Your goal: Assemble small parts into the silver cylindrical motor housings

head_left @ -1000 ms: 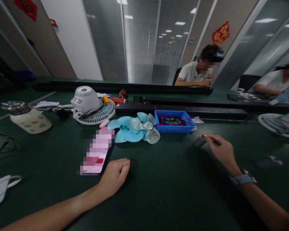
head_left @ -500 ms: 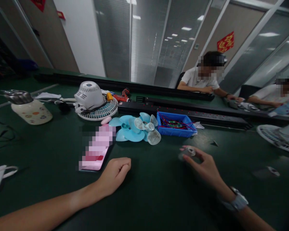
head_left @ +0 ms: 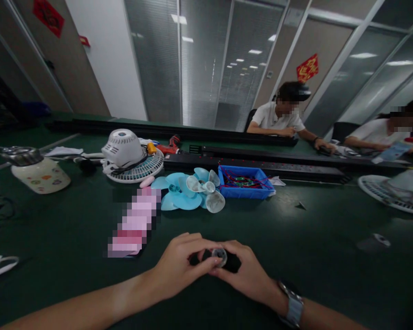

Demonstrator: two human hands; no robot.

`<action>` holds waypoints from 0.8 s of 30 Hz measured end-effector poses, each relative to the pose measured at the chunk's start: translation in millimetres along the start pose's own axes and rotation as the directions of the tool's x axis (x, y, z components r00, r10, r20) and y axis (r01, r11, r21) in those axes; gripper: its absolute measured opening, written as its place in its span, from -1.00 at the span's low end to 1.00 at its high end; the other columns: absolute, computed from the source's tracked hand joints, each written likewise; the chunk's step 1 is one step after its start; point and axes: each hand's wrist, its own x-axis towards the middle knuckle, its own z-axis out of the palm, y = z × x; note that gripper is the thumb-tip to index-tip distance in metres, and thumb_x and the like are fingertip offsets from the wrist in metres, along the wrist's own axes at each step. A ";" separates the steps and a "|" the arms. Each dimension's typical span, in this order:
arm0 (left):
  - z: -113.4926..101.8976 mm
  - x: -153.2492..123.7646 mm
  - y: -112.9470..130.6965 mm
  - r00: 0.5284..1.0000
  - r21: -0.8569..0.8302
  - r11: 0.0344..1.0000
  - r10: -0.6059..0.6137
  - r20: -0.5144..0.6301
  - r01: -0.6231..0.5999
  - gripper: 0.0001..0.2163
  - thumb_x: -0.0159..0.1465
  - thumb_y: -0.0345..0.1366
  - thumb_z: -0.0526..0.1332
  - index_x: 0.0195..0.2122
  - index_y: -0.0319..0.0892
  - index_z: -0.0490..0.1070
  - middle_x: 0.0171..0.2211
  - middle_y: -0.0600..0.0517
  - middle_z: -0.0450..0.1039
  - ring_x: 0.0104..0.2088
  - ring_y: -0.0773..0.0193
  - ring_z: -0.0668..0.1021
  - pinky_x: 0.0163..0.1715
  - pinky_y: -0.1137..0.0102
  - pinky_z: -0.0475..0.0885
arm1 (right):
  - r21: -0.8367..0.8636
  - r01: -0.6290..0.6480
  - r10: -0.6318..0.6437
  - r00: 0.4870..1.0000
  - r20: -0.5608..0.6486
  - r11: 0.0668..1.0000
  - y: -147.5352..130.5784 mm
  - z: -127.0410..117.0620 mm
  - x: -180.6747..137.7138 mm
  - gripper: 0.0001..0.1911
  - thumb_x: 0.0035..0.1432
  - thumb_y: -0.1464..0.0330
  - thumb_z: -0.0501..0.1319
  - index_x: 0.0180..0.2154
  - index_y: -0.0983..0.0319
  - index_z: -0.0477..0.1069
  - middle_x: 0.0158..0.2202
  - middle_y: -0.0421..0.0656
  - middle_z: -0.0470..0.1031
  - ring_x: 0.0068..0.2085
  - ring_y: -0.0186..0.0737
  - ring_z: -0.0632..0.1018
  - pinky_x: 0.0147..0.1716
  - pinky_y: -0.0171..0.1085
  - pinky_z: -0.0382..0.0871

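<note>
The left hand point(head_left: 179, 268) and right hand point(head_left: 249, 275) are together, fingertips pinched on a small round part point(head_left: 219, 255) just above the table point(head_left: 296, 256), well short of the blades point(head_left: 182, 195). The step looks like two-handed fiddling; any twist calls for a steady grip

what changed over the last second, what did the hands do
The right hand carried the small round part from the far right of the table in toward the body. The left hand, before a resting fist beside the phone, opened and moved right to meet it; both now pinch the part at the fingertips. The fan blades, blue bin and jar stayed put.
</note>
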 end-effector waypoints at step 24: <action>-10.8 -19.5 -32.0 0.978 0.083 0.975 -0.209 0.025 0.206 -0.79 0.33 -0.22 0.20 -0.09 0.00 0.58 -0.37 0.03 0.55 -0.38 0.24 0.52 -0.35 0.42 0.36 | 0.023 -0.077 0.078 0.997 -0.020 0.997 0.8 -7.9 -0.8 -0.60 0.03 0.20 0.38 -0.05 0.06 0.49 -0.06 -0.21 0.57 -0.02 -0.13 0.54 0.02 -0.13 0.38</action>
